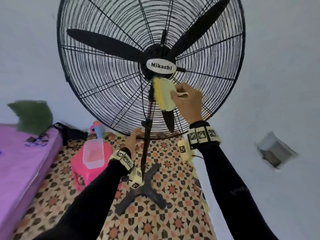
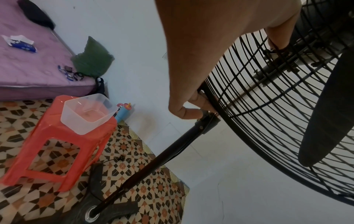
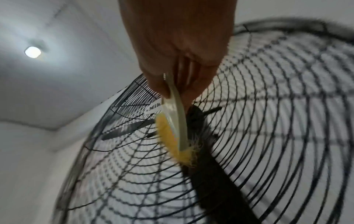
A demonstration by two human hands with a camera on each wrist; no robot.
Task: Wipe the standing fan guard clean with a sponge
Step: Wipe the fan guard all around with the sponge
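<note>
Right hand (image 1: 187, 101) grip closed on brush (image 1: 163, 95), bristles against fan guard (image 1: 107, 94) centre frame; left hand (image 1: 132, 140) grip curled round guard's bottom rim.

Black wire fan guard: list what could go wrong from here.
1. The right hand presses the yellow bristled scrubber with the pale plastic handle on the black wire fan guard just below the hub; bristles could snag between wires.
2. The left hand grips only the guard's bottom rim, so hard strokes might rock the fan on its black cross-shaped base.
3. The clear plastic tub on the red plastic stool stands close and could be knocked.
</note>
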